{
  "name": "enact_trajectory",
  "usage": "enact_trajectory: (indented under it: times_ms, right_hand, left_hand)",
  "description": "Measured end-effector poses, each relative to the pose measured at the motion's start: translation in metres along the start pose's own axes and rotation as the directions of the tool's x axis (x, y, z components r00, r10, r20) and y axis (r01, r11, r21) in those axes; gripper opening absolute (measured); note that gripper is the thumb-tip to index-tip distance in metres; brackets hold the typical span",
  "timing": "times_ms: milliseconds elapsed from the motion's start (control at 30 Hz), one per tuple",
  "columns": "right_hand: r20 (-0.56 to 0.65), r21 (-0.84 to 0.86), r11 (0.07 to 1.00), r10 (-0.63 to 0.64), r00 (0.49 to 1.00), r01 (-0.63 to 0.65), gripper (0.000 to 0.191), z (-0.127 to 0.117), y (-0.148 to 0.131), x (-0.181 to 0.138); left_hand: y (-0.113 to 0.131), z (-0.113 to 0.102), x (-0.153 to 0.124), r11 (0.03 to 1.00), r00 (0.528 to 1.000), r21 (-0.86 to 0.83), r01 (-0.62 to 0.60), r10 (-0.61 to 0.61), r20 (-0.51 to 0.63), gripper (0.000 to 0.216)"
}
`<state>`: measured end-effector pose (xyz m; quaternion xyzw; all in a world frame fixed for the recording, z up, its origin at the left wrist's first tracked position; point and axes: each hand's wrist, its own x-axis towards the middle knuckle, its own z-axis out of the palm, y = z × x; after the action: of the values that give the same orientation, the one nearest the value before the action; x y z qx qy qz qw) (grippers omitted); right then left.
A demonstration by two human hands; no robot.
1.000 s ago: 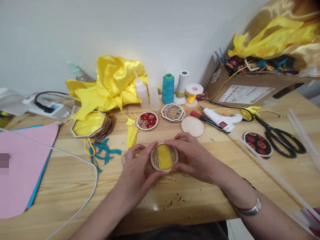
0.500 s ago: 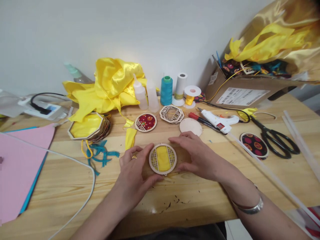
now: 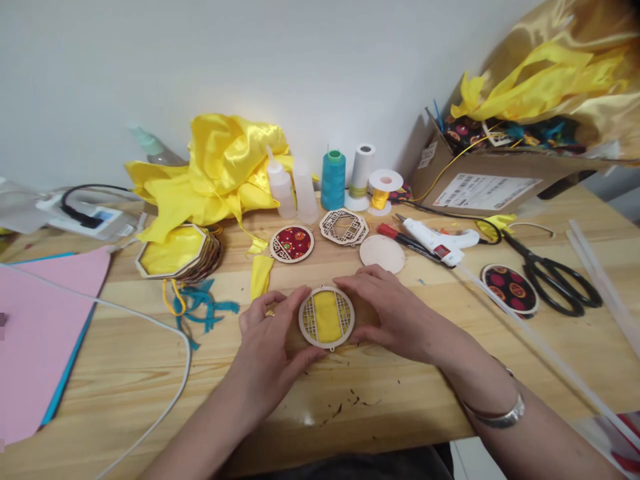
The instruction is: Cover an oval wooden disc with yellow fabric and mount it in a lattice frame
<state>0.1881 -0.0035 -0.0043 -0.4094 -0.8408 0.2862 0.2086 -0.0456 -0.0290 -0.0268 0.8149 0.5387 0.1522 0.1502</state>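
A round wooden fretwork ornament [image 3: 327,319] with yellow cloth in its middle is held just above the table in front of me. My left hand [image 3: 273,337] grips its left edge, with the index finger at the top and the thumb at the bottom. From the right, my right hand [image 3: 390,313] curves around the other edge, its index fingertip at the upper rim and its thumb at the lower right. Beyond the hands lie a plain wooden disc [image 3: 382,253], a red-patterned round ornament [image 3: 292,244] and an octagonal fretwork frame [image 3: 344,227].
A white glue gun [image 3: 437,241], a marker [image 3: 405,241] and black scissors [image 3: 555,277] lie right. Thread spools [image 3: 333,180] and bottles [image 3: 305,190] stand behind, beside yellow satin [image 3: 225,167]. A cardboard box [image 3: 485,180] sits back right; a white cable [image 3: 185,373] runs left.
My right hand's index fingertip has come in slightly toward the ornament's upper rim. The left hand keeps its grip, and the other things lie as before.
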Motion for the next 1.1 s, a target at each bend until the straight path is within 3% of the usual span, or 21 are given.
enact_trajectory:
  times_ms: [700,1100]
  right_hand:
    - [0.033,-0.041,0.998,-0.045,0.998,0.046,0.050,0.0016,-0.0036,0.0007]
    - [0.030,-0.096,0.995,-0.038,0.999,0.041,0.048,0.0035,-0.0047,0.0008]
  left_hand:
    - [0.0028,-0.0004,0.0007,0.997,0.998,0.043,-0.058,0.058,-0.005,0.067]
    - [0.0000,0.0016,-0.0022,1.000,0.999,-0.002,-0.031,0.031,0.012,0.067]
